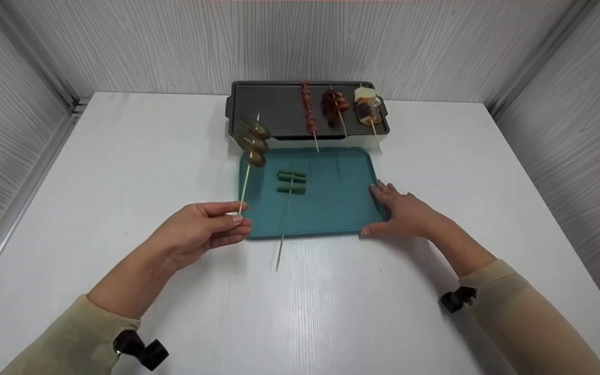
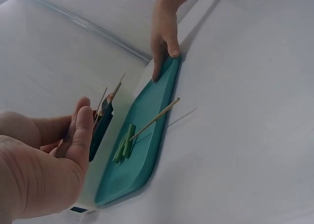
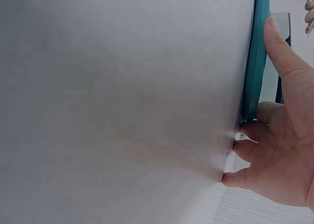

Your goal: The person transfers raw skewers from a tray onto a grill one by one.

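My left hand (image 1: 203,229) pinches the lower stick of a skewer (image 1: 252,141) threaded with several dark, brownish-green slices. The skewer is raised, tip pointing away, over the left side of a teal tray (image 1: 336,203). On that tray lies a skewer of green vegetable pieces (image 1: 291,182), its bare stick reaching past the near edge. My right hand (image 1: 404,211) rests at the tray's right edge, thumb on the near corner and fingers spread along the side. In the right wrist view the thumb lies against the tray's rim (image 3: 256,62).
Behind the tray stands a dark grill plate (image 1: 269,104). Toward its right side lie a red skewer (image 1: 308,107), a dark reddish-brown glazed skewer (image 1: 335,104) and a skewer with white and brown pieces (image 1: 367,107). Their sticks overhang the front edge. A pale wood-grain wall rises behind.
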### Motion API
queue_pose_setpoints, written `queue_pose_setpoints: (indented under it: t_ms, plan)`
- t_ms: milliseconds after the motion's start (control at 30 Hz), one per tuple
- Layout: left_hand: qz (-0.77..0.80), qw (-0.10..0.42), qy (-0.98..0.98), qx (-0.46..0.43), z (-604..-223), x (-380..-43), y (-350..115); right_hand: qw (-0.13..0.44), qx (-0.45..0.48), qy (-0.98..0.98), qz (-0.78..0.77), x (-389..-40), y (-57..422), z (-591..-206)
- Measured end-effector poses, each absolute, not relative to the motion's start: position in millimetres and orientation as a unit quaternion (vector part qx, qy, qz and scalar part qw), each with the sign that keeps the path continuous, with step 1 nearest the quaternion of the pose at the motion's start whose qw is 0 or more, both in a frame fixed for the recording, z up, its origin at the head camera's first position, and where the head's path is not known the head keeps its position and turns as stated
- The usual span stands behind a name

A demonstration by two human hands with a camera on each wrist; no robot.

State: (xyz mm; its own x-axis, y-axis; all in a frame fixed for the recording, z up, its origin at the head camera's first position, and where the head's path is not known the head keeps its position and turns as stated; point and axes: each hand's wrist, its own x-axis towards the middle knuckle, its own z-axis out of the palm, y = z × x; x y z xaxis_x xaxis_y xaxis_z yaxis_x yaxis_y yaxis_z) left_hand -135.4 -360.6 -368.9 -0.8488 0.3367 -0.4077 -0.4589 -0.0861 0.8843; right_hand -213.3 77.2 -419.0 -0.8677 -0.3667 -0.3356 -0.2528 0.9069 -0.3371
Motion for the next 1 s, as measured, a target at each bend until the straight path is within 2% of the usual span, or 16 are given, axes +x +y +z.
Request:
queue_pose_setpoints:
  t_ms: [567, 1000]
  plan:
    - [0.777, 0.248, 0.572, -0.09, -355.2, -232.5, -353.5, 0.202, -0.154, 0.956, -0.149, -210.4, 77.5, -418.0]
    - [0.776, 0.264, 0.565, -0.094, -373.7, -271.4, -345.3, 0.199, -0.16, 0.955, -0.152, -211.4, 78.4, -418.5]
